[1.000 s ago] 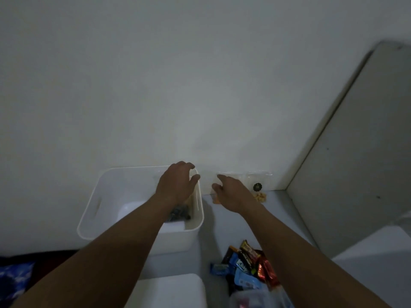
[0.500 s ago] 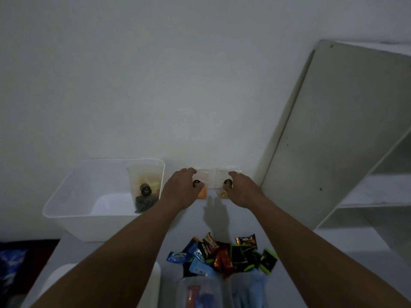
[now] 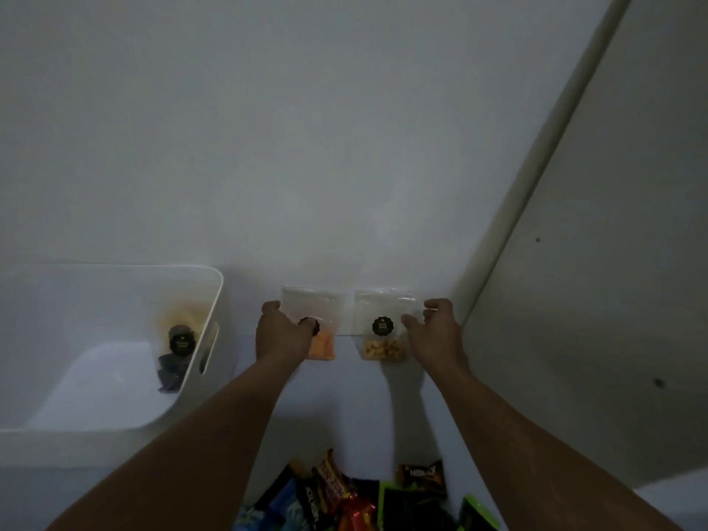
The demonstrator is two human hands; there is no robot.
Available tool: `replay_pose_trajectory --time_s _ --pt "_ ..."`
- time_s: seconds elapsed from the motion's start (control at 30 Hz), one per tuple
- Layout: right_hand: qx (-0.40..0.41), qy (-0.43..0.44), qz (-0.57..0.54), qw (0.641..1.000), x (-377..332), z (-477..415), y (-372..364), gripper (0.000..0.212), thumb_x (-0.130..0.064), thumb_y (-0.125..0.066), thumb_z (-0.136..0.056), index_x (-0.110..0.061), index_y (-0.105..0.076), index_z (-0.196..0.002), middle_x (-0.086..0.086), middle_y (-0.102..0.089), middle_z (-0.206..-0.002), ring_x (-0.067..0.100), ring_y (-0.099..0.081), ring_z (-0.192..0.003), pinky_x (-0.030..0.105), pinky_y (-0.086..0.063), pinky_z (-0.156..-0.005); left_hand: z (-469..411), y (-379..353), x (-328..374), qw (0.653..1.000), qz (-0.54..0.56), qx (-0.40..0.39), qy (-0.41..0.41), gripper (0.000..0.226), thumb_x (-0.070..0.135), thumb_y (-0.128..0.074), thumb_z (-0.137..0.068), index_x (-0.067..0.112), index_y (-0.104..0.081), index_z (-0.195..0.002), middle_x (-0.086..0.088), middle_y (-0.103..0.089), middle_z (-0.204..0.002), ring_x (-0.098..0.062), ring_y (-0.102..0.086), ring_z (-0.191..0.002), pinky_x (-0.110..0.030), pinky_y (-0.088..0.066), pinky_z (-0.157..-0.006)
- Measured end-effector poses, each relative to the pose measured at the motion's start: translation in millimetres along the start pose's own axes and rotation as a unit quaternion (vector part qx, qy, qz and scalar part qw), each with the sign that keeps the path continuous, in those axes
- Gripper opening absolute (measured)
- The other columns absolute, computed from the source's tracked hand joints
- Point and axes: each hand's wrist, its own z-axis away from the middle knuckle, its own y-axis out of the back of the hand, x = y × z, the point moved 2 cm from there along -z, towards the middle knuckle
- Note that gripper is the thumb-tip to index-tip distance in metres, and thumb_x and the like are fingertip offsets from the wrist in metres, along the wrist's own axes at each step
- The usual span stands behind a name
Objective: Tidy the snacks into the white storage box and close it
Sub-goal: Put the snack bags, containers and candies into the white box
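The open white storage box [image 3: 214, 300] stands at the left, with a clear pouch of dark snacks [image 3: 177, 350] leaning against its right inner wall. Two clear pouches lean on the wall ahead: one with orange pieces [image 3: 320, 327] and one with golden nuts [image 3: 383, 331]. My left hand [image 3: 281, 331] grips the left edge of the orange pouch. The fingers of my right hand [image 3: 435, 331] curl round the right edge of the nut pouch. A heap of wrapped candy bars and packets [image 3: 356, 496] lies near the bottom edge.
A plain white wall [image 3: 306, 147] backs the surface. The side panel of a white shelf unit [image 3: 594, 300] rises at the right, close to my right hand. The pale tabletop [image 3: 344, 408] runs between the box and the shelf.
My left hand left the box and came over to the orange pouch. My right hand moved to the nut pouch's right edge. The view swung right and closer.
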Motion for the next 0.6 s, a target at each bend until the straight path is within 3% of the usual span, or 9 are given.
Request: replay_pose_trajectory --time_s 0.1,0.23,0.33,0.4,0.5,0.6 --pt "0.019 -0.004 -0.030 0.999 8 -14 -11 0.035 -0.021 -0.072 -0.087 -0.015 -0.052 -0.114 0.000 -0.061 -0.110 0.019 -0.058 -0.094 0.025 -0.042 -0.077 -8 -11 0 0.997 0.061 0.008 0.044 0.076 0.012 -0.078 -0.075 0.010 -0.035 -0.139 -0.012 -0.057 -0.128 -0.030 -0.057 -0.109 -0.030 -0.042 -0.083" --pt "0.035 0.003 -0.059 0.998 15 -24 -23 0.023 -0.013 -0.073 -0.084 -0.017 -0.055 -0.097 0.001 -0.065 -0.087 0.019 -0.062 -0.082 0.022 -0.042 -0.063 -12 -16 -4 0.993 0.096 0.037 0.052 0.055 0.022 -0.077 -0.078 0.016 -0.048 -0.125 -0.005 -0.064 -0.113 -0.027 -0.060 -0.107 -0.029 -0.043 -0.085" --pt "0.021 0.012 -0.057 0.998 15 -25 -25 0.022 -0.008 -0.070 -0.083 -0.020 -0.058 -0.096 -0.004 -0.062 -0.076 0.017 -0.062 -0.075 0.029 -0.052 -0.068 -13 -15 -7 0.995 0.092 0.030 0.026 0.024 0.024 -0.078 -0.079 0.017 -0.064 -0.097 0.000 -0.068 -0.092 -0.023 -0.065 -0.094 -0.029 -0.048 -0.080" --pt "0.015 0.038 -0.023 0.999 11 -21 -21 0.019 -0.007 -0.060 -0.086 -0.021 -0.060 -0.099 -0.002 -0.063 -0.076 0.016 -0.060 -0.071 0.027 -0.049 -0.062 -9 -12 -5 0.996 0.089 0.017 0.009 0.012 0.022 -0.076 -0.081 0.016 -0.066 -0.082 0.001 -0.068 -0.081 -0.021 -0.065 -0.085 -0.026 -0.045 -0.073" --pt "-0.002 0.089 0.013 0.996 3 -12 -14 0.024 -0.006 -0.049 -0.088 -0.022 -0.064 -0.100 -0.002 -0.066 -0.081 0.018 -0.060 -0.072 0.027 -0.046 -0.060 -2 -6 5 0.998 0.047 -0.005 -0.037 0.011 0.019 -0.072 -0.084 0.014 -0.063 -0.079 0.001 -0.066 -0.077 -0.020 -0.062 -0.080 -0.023 -0.039 -0.065" --pt "-0.018 0.129 0.053 0.990 -12 -3 -4 0.022 -0.017 -0.051 -0.094 -0.020 -0.058 -0.073 -0.007 -0.057 -0.064 0.012 -0.053 -0.061 0.021 -0.038 -0.051 6 3 22 0.994 -0.018 -0.024 -0.102 0.010 0.017 -0.066 -0.086 0.021 -0.060 -0.079 0.003 -0.066 -0.080 -0.015 -0.060 -0.079 -0.016 -0.037 -0.058"
